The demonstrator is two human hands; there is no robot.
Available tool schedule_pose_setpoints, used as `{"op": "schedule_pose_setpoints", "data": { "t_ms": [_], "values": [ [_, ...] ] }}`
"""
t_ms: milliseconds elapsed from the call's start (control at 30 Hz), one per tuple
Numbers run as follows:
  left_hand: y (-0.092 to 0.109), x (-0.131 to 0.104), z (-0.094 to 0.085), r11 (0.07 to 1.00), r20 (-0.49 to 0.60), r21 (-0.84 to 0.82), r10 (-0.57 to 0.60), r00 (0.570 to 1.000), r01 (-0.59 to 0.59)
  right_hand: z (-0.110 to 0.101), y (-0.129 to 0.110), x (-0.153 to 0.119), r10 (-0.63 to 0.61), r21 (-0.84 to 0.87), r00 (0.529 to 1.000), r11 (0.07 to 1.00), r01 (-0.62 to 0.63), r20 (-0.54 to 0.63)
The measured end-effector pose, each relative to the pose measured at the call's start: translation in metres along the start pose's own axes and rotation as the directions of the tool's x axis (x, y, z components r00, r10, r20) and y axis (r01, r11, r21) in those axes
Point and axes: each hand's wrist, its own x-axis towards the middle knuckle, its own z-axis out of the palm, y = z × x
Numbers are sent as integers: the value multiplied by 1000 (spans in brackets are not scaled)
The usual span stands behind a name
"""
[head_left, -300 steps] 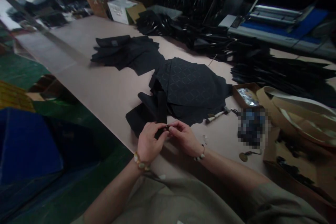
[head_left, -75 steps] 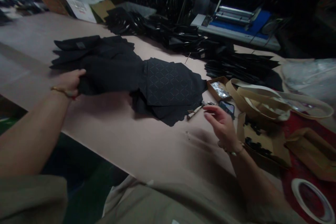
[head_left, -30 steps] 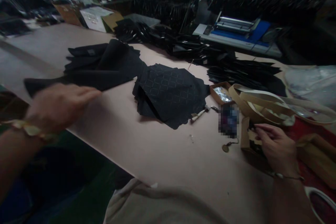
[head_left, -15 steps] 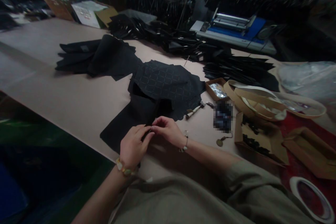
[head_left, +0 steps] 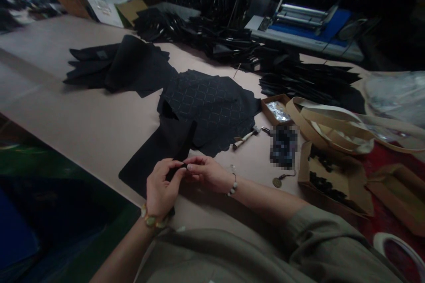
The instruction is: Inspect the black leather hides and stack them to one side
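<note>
My left hand point(head_left: 164, 188) pinches the edge of a black sheet piece point(head_left: 146, 154), which looks like leather or fabric, near the table's front edge. Fingertip to fingertip with it, my right hand point(head_left: 207, 173) is closed at the same edge; whatever small part lies between the fingers is hidden. The piece extends left and away from my hands, with a narrow strip of it standing up. Just behind lies a stack of black pieces point(head_left: 206, 101) marked with a diamond grid. To the right of that stack rests a small hammer point(head_left: 245, 138) with a wrapped handle.
More black pieces point(head_left: 133, 64) lie at the left on the table point(head_left: 83, 128). Along the back run piles of black parts point(head_left: 308, 82). To the right are a small box with a silvery packet point(head_left: 278, 110), coiled tan strips point(head_left: 325, 130) and a cardboard box of black bits point(head_left: 335, 177).
Both hands have shifted slightly left and down in the picture, still together at the black piece's edge. Its raised strip now stands more upright. The whole view has shifted a little.
</note>
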Motion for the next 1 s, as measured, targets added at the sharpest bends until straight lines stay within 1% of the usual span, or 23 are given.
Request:
{"op": "schedule_pose_setpoints", "data": {
  "t_ms": [100, 300, 367, 433, 500, 533, 600, 633, 667, 767, 833, 933, 1000],
  "values": [
    [0, -1, 1, 999, -5, -22, -26, 1000, 26, 1, 1, -1, 17, 20, 1000, 1000, -17, 8],
    [4, 0, -2, 991, 42, -91, -98, 994, 101, 2, 1, -3, 6, 16, 1000, 1000, -6, 14],
    [5, 2, -6, 984, 93, -124, -119, 988, 131, 2, 0, -4, -14, 16, 1000, 1000, 14, 12],
    [6, 3, -11, 975, 180, -151, -133, 975, 161, 3, -1, -4, -55, -16, 998, 998, 55, 12],
    [5, 3, -17, 955, 251, -200, -166, 954, 219, 4, -4, -6, -117, -96, 993, 988, 119, 23],
    [5, 3, -19, 933, 266, -244, -198, 943, 265, 5, -5, -6, -154, -151, 988, 976, 157, 32],
    [5, 2, -22, 856, 290, -352, -285, 914, 378, 6, -7, -8, -234, -274, 971, 932, 237, 44],
    [4, 2, -22, 806, 312, -396, -334, 889, 441, 6, -7, -9, -273, -334, 961, 902, 273, 47],
    [4, 3, -22, 755, 350, -417, -380, 856, 506, 6, -8, -9, -309, -391, 950, 869, 303, 48],
    [3, 4, -19, 618, 483, -406, -481, 732, 674, 5, -8, -10, -383, -517, 923, 781, 350, 46],
    [2, 5, -17, 520, 533, -432, -512, 674, 737, 4, -8, -9, -413, -557, 910, 746, 365, 44],
    [3, 5, -16, 376, 564, -522, -521, 640, 766, 2, -9, -8, -438, -573, 899, 729, 375, 31],
    [3, 6, -18, 326, 588, -545, -509, 629, 773, 2, -9, -7, -445, -582, 895, 723, 372, 19]
  ]
}}
